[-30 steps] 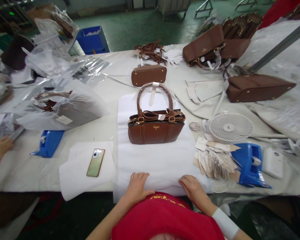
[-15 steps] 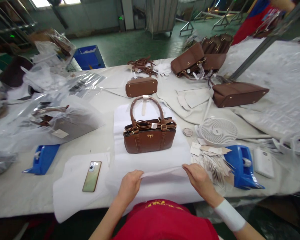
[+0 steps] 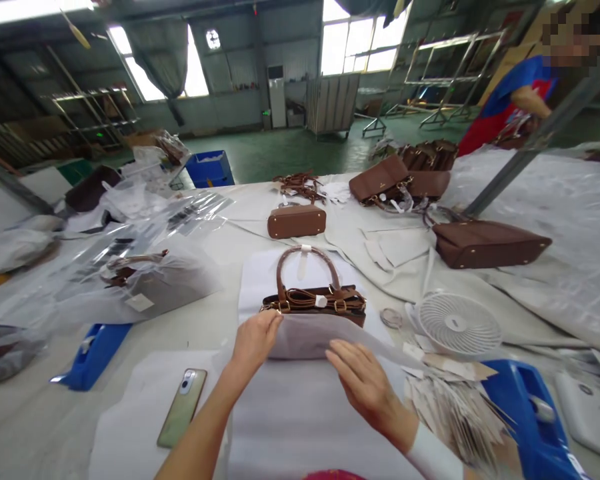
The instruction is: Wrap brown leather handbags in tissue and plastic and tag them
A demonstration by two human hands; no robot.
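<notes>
A brown handbag (image 3: 314, 301) stands upright on a white wrapping sheet (image 3: 300, 413) in the middle of the table. The near part of the sheet is folded up over the bag's front. My left hand (image 3: 254, 337) holds the sheet's edge against the bag's left top corner. My right hand (image 3: 365, 383) lies flat on the sheet just in front of the bag, fingers spread, pressing it down. The bag's arched handles (image 3: 305, 267) and strap stay uncovered.
A phone (image 3: 182, 417) lies on white paper at the left, next to a blue tape dispenser (image 3: 93, 353). At the right are a white fan (image 3: 459, 325), paper tags (image 3: 455, 407) and another blue dispenser (image 3: 530, 413). More brown bags (image 3: 490, 243) and plastic-wrapped bags (image 3: 145, 283) lie farther out. A person (image 3: 510, 100) stands far right.
Both hands lifted the sheet's near edge from the table's front and folded it up over the bag's front. The camera has tilted up.
</notes>
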